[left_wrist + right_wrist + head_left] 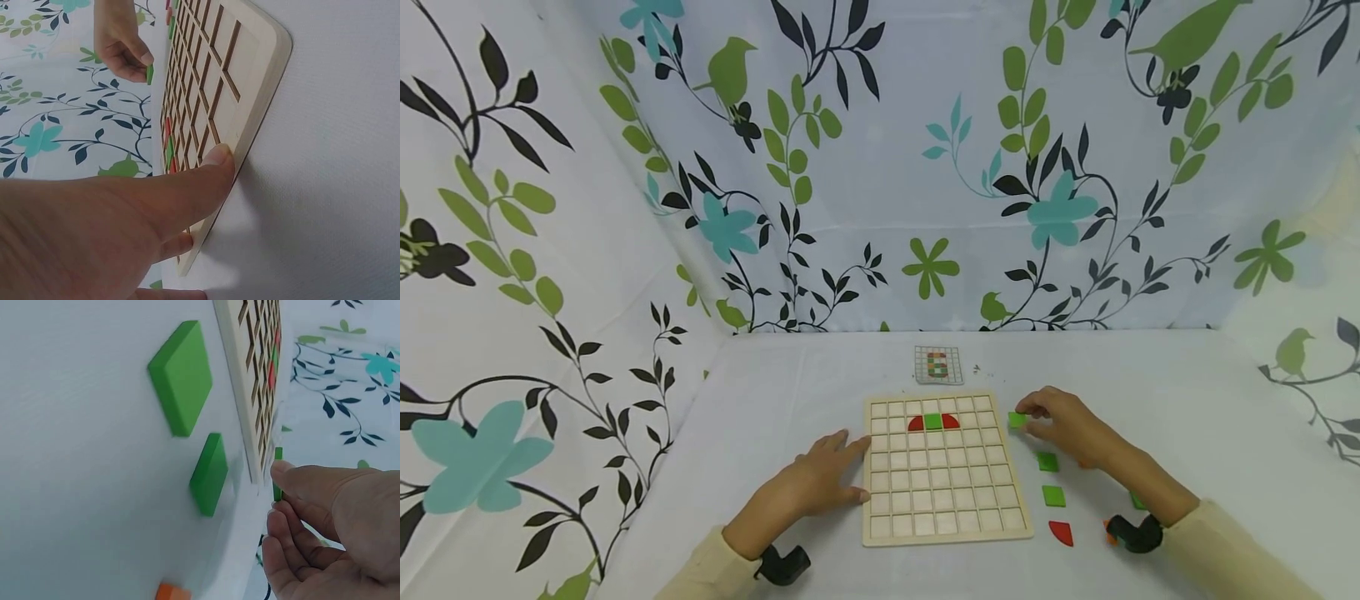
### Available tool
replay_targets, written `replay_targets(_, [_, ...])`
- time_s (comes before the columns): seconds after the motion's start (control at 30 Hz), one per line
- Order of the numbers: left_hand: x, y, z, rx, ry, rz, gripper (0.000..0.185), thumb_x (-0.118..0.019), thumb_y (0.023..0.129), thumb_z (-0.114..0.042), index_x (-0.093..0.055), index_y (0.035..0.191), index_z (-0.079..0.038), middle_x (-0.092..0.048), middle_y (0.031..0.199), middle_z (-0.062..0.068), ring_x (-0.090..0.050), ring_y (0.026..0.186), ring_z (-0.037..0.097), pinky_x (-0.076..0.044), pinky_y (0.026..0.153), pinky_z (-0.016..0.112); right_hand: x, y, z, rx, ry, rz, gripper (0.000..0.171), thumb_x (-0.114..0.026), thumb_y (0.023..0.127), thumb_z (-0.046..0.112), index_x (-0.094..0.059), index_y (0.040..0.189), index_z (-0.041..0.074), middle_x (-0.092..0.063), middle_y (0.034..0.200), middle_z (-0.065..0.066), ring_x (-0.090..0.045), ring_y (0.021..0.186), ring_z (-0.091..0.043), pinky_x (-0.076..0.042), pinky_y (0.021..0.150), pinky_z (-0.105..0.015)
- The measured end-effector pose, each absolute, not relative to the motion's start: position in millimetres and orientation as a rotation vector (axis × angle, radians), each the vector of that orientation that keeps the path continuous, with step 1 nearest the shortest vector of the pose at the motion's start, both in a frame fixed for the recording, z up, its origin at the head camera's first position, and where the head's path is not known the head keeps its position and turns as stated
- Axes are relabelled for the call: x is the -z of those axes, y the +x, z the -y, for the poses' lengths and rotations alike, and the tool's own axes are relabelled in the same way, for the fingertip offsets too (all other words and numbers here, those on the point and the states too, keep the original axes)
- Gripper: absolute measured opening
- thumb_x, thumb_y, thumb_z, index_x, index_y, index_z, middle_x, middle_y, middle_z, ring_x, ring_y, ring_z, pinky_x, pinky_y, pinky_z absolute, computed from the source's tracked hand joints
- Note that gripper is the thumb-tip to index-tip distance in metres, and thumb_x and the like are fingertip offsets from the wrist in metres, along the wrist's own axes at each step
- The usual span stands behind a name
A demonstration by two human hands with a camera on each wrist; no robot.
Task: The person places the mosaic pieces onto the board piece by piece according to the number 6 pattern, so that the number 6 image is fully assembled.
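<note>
A wooden grid board (943,527) lies flat on the table. In one of its upper rows sit a green square tile (933,422) and two red quarter-round tiles (951,422), one on either side of it. My left hand (820,479) rests at the board's left edge, fingers spread; in the left wrist view its thumb (215,159) touches the rim. Off the board's upper right side, my right hand (1070,423) pinches another green square tile (278,478) between thumb and fingers. That tile is held edge-on in the right wrist view.
Right of the board lie loose green squares (1054,496), a red quarter-round tile (1061,533) and orange pieces (172,592), partly hidden by my right arm. Behind the board is a small pattern card (938,377). A printed cloth (880,192) hangs at the back.
</note>
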State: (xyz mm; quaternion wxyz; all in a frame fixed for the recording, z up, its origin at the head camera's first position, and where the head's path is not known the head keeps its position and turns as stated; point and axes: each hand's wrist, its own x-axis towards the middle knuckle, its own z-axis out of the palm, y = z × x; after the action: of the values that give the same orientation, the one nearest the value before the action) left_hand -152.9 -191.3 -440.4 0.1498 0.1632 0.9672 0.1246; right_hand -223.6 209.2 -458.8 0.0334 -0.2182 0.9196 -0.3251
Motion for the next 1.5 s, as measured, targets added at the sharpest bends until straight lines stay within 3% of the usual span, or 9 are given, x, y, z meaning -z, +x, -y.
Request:
replay_targets(0.93, [444.5, -151.6, 193.0, -0.371, 0.460, -2.778, 0.080, -0.074, 0.088, -0.048, -0.041, 0.154, -0.017, -0.033, 0.156, 0.022, -0.031, 0.141, 0.044, -0.034, 0.099, 0.071, 448.4, -226.1, -109.2, 0.865, -0.825, -2.769, 0.024, -0.078, 0.090, 0.015, -0.071, 0.111, 0.007, -0.058, 0.102, 0.001, -0.057, 0.098, -0.020, -0.050, 0.087, -0.037])
replay_targets(1.3, [444.8, -151.9, 193.7, -0.380, 0.470, -2.776, 0.080, -0.073, 0.089, -0.049, -0.041, 0.154, -0.016, -0.033, 0.156, 0.023, -0.031, 0.141, 0.046, -0.034, 0.099, 0.072, 446.4, -227.4, -83.4, 0.854, -1.034, -2.707, 0.013, -0.075, 0.091, 0.008, -0.072, 0.103, 0.004, -0.059, 0.093, -0.004, -0.051, 0.083, -0.019, -0.046, 0.070, -0.031])
replay_targets(1.5, [447.1, -152.9, 194.6, -0.374, 0.466, -2.779, 0.080, -0.073, 0.089, -0.049, -0.041, 0.154, -0.018, -0.032, 0.156, 0.022, -0.031, 0.141, 0.045, -0.034, 0.099, 0.071, 449.9, -227.1, -69.3, 0.775, -0.980, -2.731, 0.010, -0.074, 0.091, 0.009, -0.072, 0.100, 0.005, -0.058, 0.092, -0.001, -0.049, 0.081, -0.015, -0.046, 0.070, -0.032])
